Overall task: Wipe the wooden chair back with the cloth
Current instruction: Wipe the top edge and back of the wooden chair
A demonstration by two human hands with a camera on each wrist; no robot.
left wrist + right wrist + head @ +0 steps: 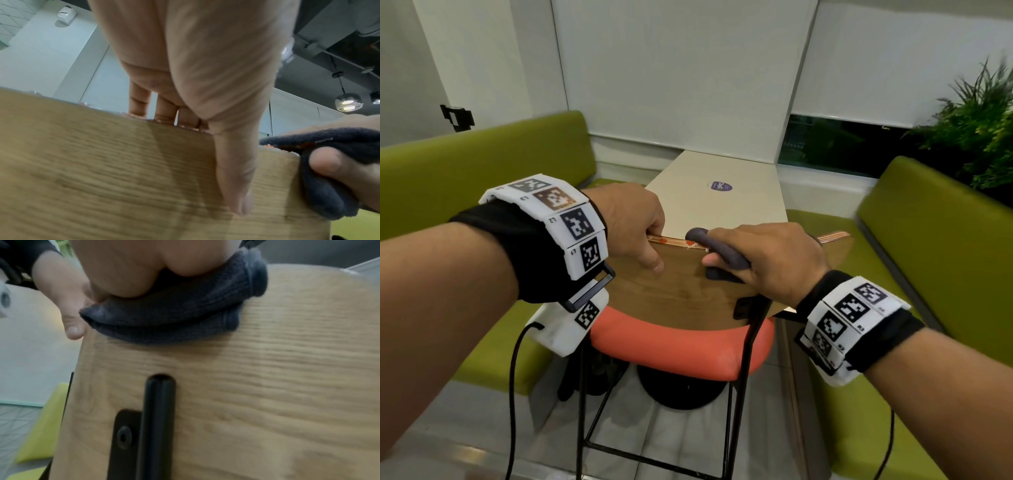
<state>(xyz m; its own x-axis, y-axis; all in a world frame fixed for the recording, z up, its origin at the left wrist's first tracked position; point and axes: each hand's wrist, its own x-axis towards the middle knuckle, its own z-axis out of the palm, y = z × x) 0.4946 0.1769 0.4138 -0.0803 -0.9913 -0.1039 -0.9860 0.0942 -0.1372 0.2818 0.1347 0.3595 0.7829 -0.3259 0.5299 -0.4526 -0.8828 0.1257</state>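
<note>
The wooden chair back (681, 294) (102, 170) (257, 378) curves in front of me above an orange seat (681, 346). My left hand (633, 226) (205, 81) grips its top edge, fingers over the far side and thumb (234, 175) pressed on the near face. Just to the right, my right hand (763, 257) (131, 267) holds a dark grey cloth (726, 255) (320, 162) (170, 309) draped over the top edge, fingers on top and thumb under it on the near face.
A cream table (722, 195) with a purple sticker stands beyond the chair. Green benches (928, 240) flank it left and right. A plant (976, 126) sits at the far right. The chair's black metal frame (743, 377) (158, 426) runs down to the tiled floor.
</note>
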